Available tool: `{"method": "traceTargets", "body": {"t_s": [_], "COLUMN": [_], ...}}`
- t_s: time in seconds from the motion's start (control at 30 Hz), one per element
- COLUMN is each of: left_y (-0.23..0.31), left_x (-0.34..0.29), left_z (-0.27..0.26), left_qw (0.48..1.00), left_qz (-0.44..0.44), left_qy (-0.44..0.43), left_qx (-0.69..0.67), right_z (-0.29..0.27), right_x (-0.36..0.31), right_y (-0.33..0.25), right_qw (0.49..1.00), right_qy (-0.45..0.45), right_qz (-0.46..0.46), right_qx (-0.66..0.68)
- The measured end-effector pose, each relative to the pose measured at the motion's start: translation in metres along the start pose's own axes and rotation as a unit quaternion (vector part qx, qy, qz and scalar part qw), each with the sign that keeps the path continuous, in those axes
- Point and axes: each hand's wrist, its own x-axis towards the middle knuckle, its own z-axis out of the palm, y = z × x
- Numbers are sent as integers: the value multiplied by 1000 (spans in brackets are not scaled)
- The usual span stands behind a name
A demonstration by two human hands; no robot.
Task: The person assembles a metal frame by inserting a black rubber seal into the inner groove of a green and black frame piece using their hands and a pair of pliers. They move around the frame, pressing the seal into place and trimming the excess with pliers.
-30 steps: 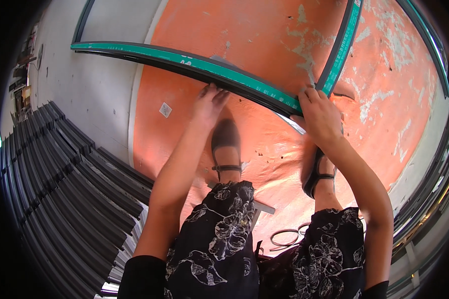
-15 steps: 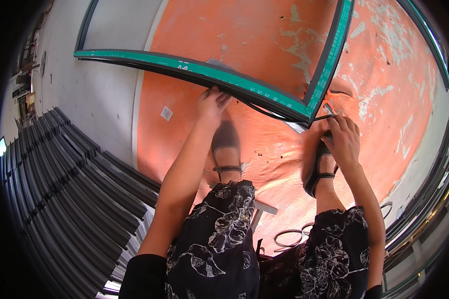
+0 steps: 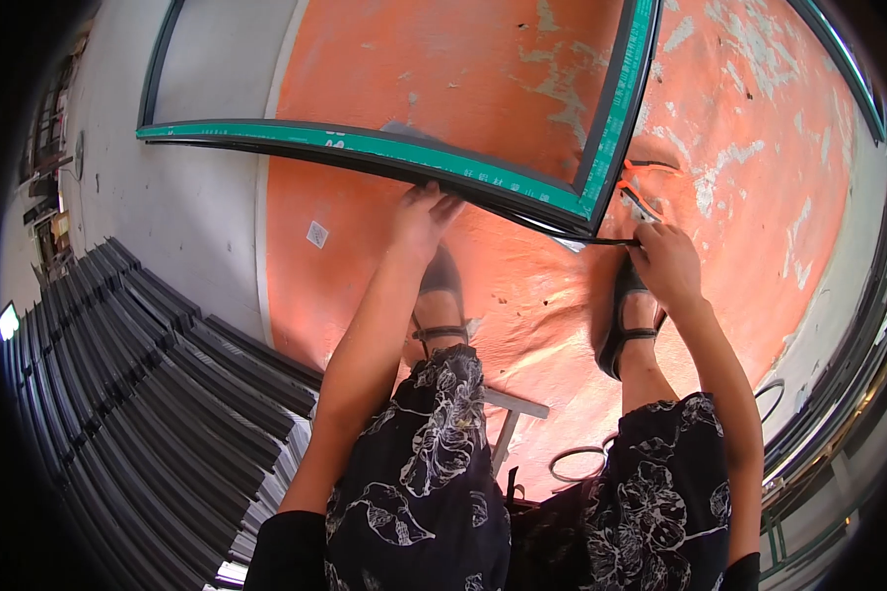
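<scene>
A dark window frame (image 3: 404,153) with green film along its bars lies in front of me, its near right corner close to my right hand. My left hand (image 3: 424,225) has its fingers curled against the near bar, where a thin black rubber strip (image 3: 616,241) runs along the edge. Right of the corner, my right hand (image 3: 670,264) pinches the strip's end, with a short length taut between corner and fingers. The exact hold of the left fingertips is hidden by the bar. Orange-handled pliers (image 3: 639,197) lie just beyond the right hand, partly behind the frame.
Stacked dark metal profiles (image 3: 158,394) fill the lower left. Loops of black strip (image 3: 579,463) lie on the worn orange floor (image 3: 522,325) near a small grey stool or stand (image 3: 517,404). Further frames lean at the right edge. My sandalled feet are beneath the frame.
The frame has shifted left in view, and more of the pliers shows. My right hand now sits a little lower against the corner, its fingers closed tighter on the strip. The left hand stays at the bar.
</scene>
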Motion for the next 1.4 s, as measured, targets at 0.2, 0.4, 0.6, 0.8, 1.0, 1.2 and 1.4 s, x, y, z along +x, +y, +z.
{"method": "traceTargets", "body": {"t_s": [0.2, 0.4, 0.6, 0.8, 1.0, 1.2, 1.4], "left_y": [2, -9, -22, -25, -30, -34, -45], "left_x": [-9, -5, -1, -6, -8, -16, -15], "left_z": [5, 9, 3, 16, 17, 24, 31], "left_qw": [1000, 999, 999, 998, 998, 999, 993], "left_qz": [1, 13, 1, 2, -48, -33, -44], "left_qy": [19, 2, -21, 50, -38, -30, -89], "left_qx": [8, 41, 48, 44, 27, 31, 62], "right_z": [-68, -49, -30, -27, -13, -5, -5], "right_x": [-19, -33, -39, -40, -36, -36, -36], "right_y": [15, 10, 1, 3, 10, 14, 14], "right_qw": [630, 815, 922, 941, 968, 971, 974], "right_qy": [-395, -178, 35, -1, -45, -125, -131], "right_qz": [252, 215, 169, 173, 146, 148, 128], "right_qx": [620, 508, 346, 292, 199, 141, 133]}}
